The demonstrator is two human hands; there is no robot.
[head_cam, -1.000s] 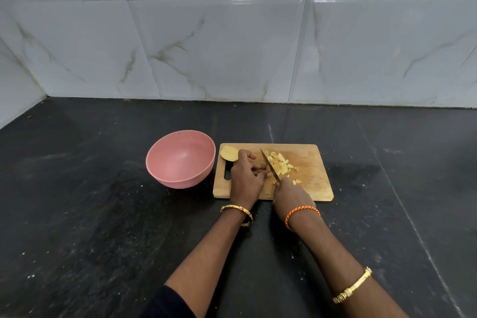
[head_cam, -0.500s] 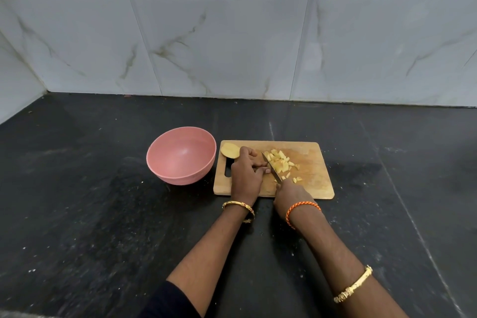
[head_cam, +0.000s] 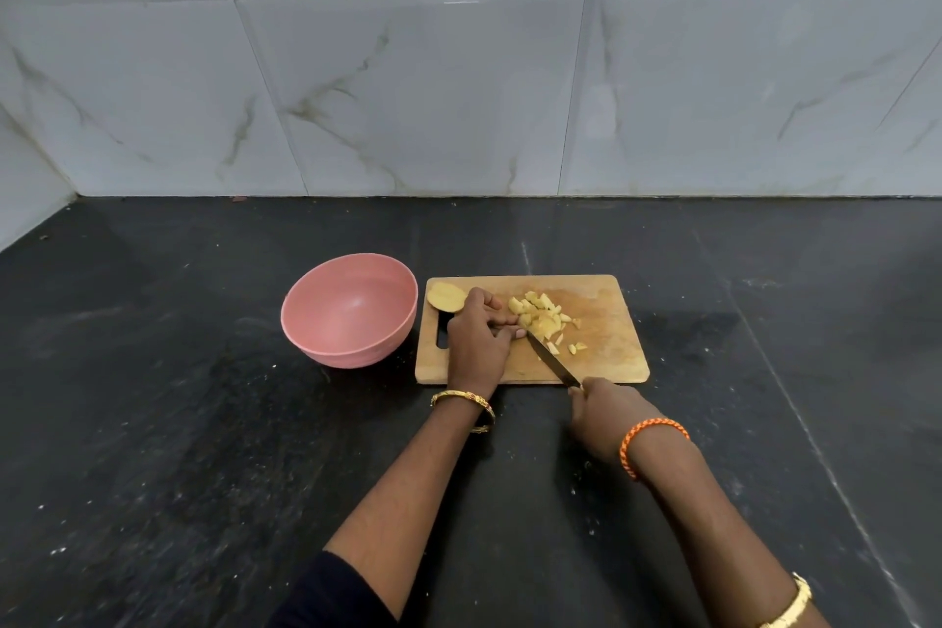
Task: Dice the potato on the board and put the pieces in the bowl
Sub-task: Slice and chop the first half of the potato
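Dicing under way, head view: right hand clenched round knife handle at board near edge, blade tip among potato pieces. Left hand fingers curled, pinning the potato being cut. Uncut half at board's far-left corner, just beside pink bowl on counter. Judgement: flesh firm, wet, slippery; dice light, scatter easily; hold skin side, flat face down.
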